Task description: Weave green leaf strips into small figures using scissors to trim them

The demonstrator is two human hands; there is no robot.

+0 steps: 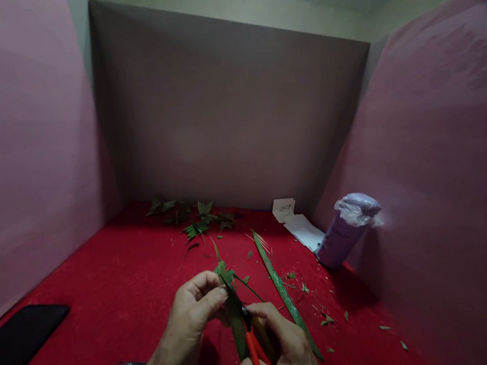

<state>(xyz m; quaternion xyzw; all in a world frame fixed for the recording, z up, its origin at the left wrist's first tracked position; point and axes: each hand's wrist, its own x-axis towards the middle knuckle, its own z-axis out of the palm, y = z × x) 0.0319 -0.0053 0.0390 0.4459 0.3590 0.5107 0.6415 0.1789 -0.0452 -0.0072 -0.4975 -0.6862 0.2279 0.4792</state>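
Near the bottom middle, my left hand (197, 309) pinches a green leaf (223, 271) between thumb and fingers. My right hand (285, 346) is wrapped round the orange handles of a pair of scissors (252, 347), whose dark blades point up and left at the leaf, close to my left fingertips. A wide, dark green strip hangs below the leaf, alongside the scissors; its lower end lies between my hands. A thin stem sticks out to the right of the leaf. How far the blades are apart is hard to make out.
A long green blade-shaped leaf (283, 290) lies right of my hands, with scattered leaf clippings (326, 319) beyond. Lobed leaves (203, 217) lie at the back. White papers (305, 231) and a purple container (343, 235) with plastic stand right. A black flat object (22, 334) lies left.
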